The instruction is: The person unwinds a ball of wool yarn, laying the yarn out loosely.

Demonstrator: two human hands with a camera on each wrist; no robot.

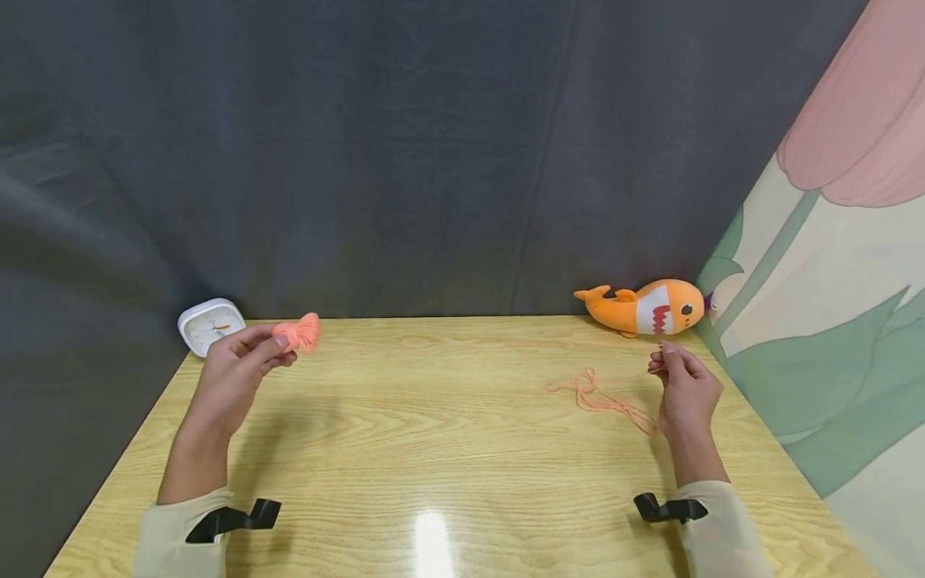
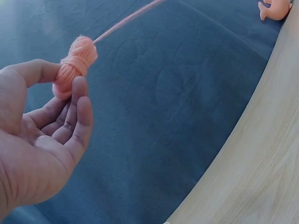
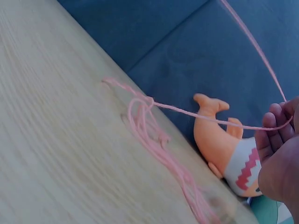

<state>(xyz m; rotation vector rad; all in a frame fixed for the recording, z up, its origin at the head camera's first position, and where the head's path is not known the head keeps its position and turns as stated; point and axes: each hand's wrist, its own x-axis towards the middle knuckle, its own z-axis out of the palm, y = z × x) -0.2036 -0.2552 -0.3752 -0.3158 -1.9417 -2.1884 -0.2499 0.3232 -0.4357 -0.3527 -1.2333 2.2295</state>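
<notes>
Head view: pinching yarn bundle (image 1: pixel 308 332) with left fingers (image 1: pixel 267 349), strand (image 3: pixel 182 110) with right fingers (image 1: pixel 674 359). Likely light, soft, squashable, tangle-prone; best taken gently round wrapped middle (image 2: pixel 76 63).

Loose yarn (image 3: pixel 174 166) before plush toy (image 1: pixel 654 307)

Through the head view, I see a dark cloth backdrop (image 1: pixel 405 160) hanging from nine o'clock round to one. At three o'clock stands a painted wall (image 1: pixel 831 257), its pink bloom (image 1: pixel 860 120) at two. Below, I have a pale wood-grain table (image 1: pixel 433 417), bright glare (image 1: pixel 432 546) at six o'clock.
</notes>
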